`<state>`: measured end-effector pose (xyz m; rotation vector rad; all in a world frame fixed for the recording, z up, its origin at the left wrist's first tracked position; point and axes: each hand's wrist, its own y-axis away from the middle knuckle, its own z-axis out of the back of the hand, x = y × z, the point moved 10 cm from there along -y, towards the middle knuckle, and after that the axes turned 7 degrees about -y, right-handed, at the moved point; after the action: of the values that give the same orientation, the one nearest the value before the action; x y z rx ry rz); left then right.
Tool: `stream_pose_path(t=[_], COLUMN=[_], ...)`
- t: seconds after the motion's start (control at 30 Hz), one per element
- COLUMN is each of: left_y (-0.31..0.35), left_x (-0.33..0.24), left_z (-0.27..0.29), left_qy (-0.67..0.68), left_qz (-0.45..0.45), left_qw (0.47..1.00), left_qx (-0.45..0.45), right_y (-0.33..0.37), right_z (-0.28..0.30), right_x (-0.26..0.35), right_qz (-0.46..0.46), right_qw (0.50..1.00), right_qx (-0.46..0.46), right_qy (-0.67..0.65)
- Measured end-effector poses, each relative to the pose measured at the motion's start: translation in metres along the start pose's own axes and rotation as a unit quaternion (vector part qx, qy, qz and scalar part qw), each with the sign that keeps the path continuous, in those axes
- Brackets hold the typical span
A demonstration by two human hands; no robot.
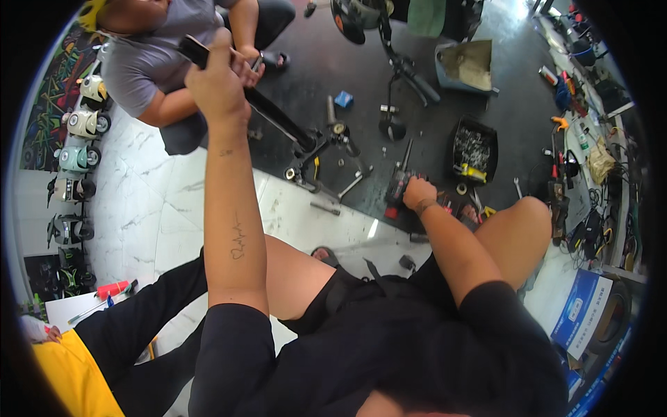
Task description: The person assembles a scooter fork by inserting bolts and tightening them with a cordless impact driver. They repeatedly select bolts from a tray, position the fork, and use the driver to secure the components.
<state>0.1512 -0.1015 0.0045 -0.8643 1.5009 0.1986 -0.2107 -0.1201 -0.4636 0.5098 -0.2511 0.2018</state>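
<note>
My left hand (219, 80) is raised at the upper left, its fingers closed around the upper end of a long black tube (281, 121). The tube slants down to a metal frame joint (338, 130), which rests on the dark mat. Low at the centre right, my right hand (420, 193) is closed on a black and red cordless drill (398, 186). The drill's long narrow nose points away from me over the mat. My fingers partly hide its handle. A co-worker's hand (251, 66) is close beside my left hand, with a small object in it that I cannot make out.
A black tray (475, 149) of small metal parts lies right of the drill, with a grey bin (467, 66) behind it. A co-worker in grey (149, 76) crouches at the far left. Tools and cables line the right wall; small scooters (78, 158) stand left.
</note>
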Motion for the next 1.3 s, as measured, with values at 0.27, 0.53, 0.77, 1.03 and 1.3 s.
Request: stream_pose_path(t=[0.27, 0.53, 0.77, 1.03, 1.3], left_y=[0.024, 0.051, 0.072, 0.098, 0.086], left_x=[-0.014, -0.023, -0.041, -0.048, -0.034], left_z=[-0.013, -0.030, -0.019, -0.044, -0.048], left_qy=[-0.009, 0.015, -0.019, -0.036, 0.017], left_qz=[-0.006, 0.000, -0.041, -0.092, -0.015], left_qw=[1.000, 0.999, 0.999, 0.995, 0.998], left_qx=[-0.020, 0.052, 0.027, 0.032, 0.050], right_y=[0.133, 0.138, 0.116, 0.157, 0.308], right_z=[0.192, 0.282, 0.363, 0.248, -0.240], right_x=[0.092, 0.004, -0.034, -0.280, -0.337], right_qz=[0.313, 0.239, 0.232, 0.026, -0.057], right_qw=[0.946, 0.970, 0.915, 0.857, 0.948], right_qx=[0.000, -0.018, -0.121, -0.371, 0.241], right_qy=[-0.085, -0.043, -0.307, -0.356, -0.201])
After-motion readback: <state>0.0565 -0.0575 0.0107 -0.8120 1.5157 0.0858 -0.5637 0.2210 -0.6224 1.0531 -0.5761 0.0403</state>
